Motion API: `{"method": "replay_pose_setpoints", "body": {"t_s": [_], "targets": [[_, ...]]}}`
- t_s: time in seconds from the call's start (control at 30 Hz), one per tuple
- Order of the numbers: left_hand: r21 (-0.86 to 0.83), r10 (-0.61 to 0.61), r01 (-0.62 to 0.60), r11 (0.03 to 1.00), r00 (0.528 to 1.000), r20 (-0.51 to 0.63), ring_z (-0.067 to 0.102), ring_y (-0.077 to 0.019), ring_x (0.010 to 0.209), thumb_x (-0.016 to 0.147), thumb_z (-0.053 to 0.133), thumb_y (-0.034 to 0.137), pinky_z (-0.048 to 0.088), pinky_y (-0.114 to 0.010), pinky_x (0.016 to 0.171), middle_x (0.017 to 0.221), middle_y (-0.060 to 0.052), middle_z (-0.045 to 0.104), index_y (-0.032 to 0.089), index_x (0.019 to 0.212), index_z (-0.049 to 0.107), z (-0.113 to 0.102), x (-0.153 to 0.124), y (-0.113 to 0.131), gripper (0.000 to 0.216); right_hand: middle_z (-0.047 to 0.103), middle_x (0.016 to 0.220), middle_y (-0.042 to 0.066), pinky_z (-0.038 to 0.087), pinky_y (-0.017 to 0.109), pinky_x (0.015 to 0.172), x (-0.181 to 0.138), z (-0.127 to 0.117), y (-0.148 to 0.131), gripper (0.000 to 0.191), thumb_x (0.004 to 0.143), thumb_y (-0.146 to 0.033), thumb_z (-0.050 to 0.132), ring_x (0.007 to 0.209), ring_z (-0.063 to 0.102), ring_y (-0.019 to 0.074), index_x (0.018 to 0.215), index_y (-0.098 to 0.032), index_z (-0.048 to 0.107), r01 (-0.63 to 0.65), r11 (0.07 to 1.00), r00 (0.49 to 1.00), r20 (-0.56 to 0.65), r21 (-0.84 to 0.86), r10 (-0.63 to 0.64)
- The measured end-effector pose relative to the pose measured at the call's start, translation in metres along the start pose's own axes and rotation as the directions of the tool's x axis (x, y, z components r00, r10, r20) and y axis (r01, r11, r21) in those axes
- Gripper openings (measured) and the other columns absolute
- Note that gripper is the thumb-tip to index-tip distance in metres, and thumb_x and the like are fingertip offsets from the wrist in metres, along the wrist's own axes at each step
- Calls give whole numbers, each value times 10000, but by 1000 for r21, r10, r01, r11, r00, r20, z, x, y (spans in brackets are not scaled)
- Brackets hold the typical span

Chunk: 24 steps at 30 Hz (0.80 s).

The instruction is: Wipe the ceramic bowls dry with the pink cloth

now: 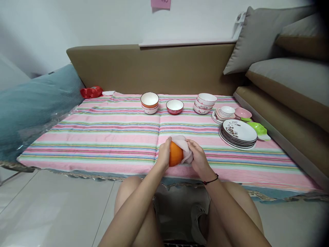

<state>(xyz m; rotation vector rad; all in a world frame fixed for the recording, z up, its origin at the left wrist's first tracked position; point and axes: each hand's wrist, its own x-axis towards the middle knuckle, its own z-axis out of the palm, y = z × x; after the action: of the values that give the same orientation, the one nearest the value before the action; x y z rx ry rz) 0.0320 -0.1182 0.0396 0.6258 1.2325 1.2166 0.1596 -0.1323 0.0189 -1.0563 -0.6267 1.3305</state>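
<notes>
Between my hands, above the near part of the striped cloth, is an orange bowl [175, 154] tilted so that its rounded outside faces me. My left hand [165, 153] grips it on the left side. A pale pinkish cloth [187, 151] wraps over its right side, and my right hand [198, 156] is closed on that cloth against the bowl. The cloth hides the bowl's right edge. Beyond my hands a red-patterned bowl [175, 107] with a white inside stands upright.
Two stacks of bowls, one at left [149, 102] and one at right [205, 103], stand on the striped tablecloth [102, 137]. To the right are stacked plates [239, 133], small white dishes [227, 111], a pink bowl [243, 113] and a green dish [258, 129]. A red package [91, 92] lies back left.
</notes>
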Motion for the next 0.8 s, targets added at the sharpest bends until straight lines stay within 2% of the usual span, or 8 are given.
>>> {"method": "replay_pose_setpoints", "body": {"t_s": [0.13, 0.33, 0.47, 0.67, 0.8], "targets": [[34, -9, 6, 999, 997, 82, 476, -135, 521, 664, 720, 501, 334, -262, 524, 577, -11, 566, 157, 628, 614, 1, -5, 5, 362, 689, 907, 26, 498, 239, 623, 0, 0, 0, 490, 539, -406, 812, 743, 631, 149, 960, -211, 652, -1, 1000, 998, 61, -10, 2], [14, -27, 25, 1000, 986, 162, 412, -104, 460, 601, 768, 452, 297, -255, 496, 496, 16, 501, 171, 537, 540, 1, -12, 10, 368, 671, 782, 24, 481, 249, 609, -3, 6, 0, 404, 562, -459, 820, 680, 595, 145, 806, -192, 639, 29, 999, 997, 72, -42, -26], [-5, -51, 53, 999, 985, 167, 449, -115, 471, 593, 774, 461, 317, -258, 501, 521, -4, 542, 156, 565, 582, -1, -12, 11, 361, 664, 748, 21, 462, 255, 581, -4, 7, -1, 403, 574, -471, 812, 655, 581, 153, 807, -195, 633, 41, 996, 993, 116, -77, -32], [-37, -66, 73, 997, 985, 157, 448, -111, 462, 589, 778, 450, 324, -253, 495, 510, 1, 550, 159, 563, 580, -5, -9, 14, 354, 669, 828, 21, 445, 245, 604, -7, 5, 0, 371, 651, -419, 773, 689, 585, 140, 913, -198, 631, 111, 981, 964, 258, -161, -67], [-38, -77, 84, 996, 984, 159, 442, -101, 450, 568, 792, 387, 314, -244, 481, 500, 3, 546, 152, 552, 574, -8, -11, 17, 321, 655, 759, 8, 439, 257, 610, -10, 8, -1, 365, 685, -436, 764, 669, 579, 140, 918, -194, 620, 131, 967, 955, 291, -218, -63]]}}
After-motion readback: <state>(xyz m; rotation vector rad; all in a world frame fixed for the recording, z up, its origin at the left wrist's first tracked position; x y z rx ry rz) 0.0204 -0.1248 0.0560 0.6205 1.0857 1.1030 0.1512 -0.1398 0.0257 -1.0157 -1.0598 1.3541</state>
